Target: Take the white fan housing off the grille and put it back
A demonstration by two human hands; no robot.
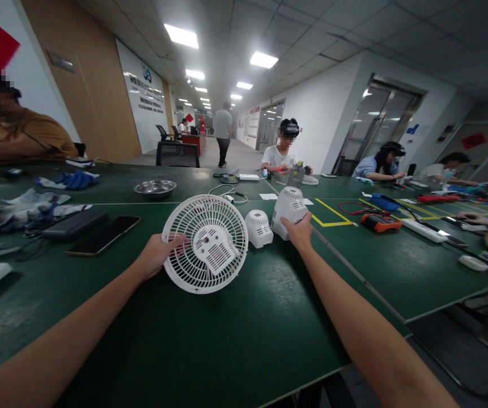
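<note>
My left hand [157,255] grips the left rim of a round white fan grille [204,243], held tilted on edge on the green table [209,340]. My right hand [300,231] is closed on the lower side of a white fan body [288,211] standing upright just beyond the grille. A smaller white domed fan part [259,228] sits between the grille and the body, touched by neither hand.
A metal bowl [155,187], a phone [103,234], a dark case [75,225] and gloves [71,179] lie at the left. Cables, a multimeter [381,222] and a power strip [423,230] lie at the right. Other people sit around the tables; one walks down the corridor.
</note>
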